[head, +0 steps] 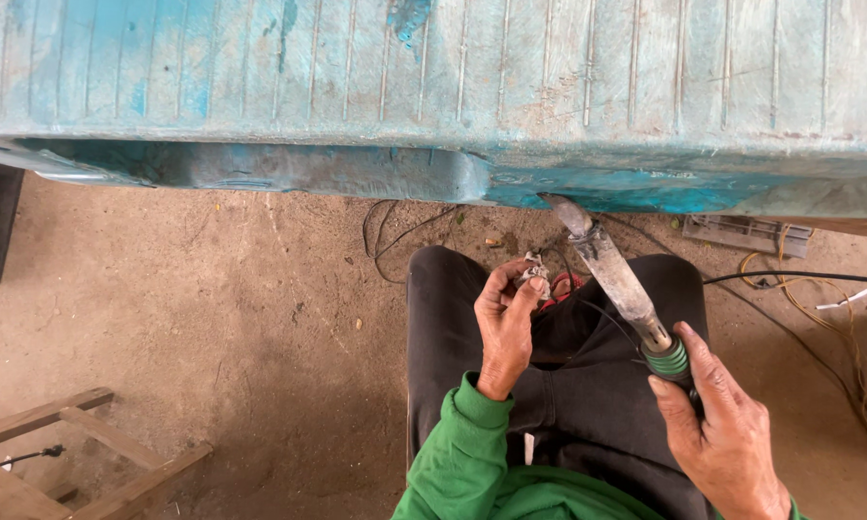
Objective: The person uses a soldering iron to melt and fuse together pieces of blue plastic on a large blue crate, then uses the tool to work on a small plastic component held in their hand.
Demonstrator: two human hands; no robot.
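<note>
floor: bare packed dirt [212, 318] (daylit) | top: worn turquoise ribbed panel [433, 67] — wooden frame [58, 453] lower left

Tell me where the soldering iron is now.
In the head view, the soldering iron is right of centre, held by the right hand, its tip near the turquoise panel.

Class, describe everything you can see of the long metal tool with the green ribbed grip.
The long grey metal tool with a green ribbed grip looks worn and crusted with pale residue. Its shaft slants up and left from the right hand, which clasps the grip, to a blunt, curved tip near the lower edge of the weathered turquoise panel; whether they touch is unclear. It crosses above the person's dark trousers.
</note>
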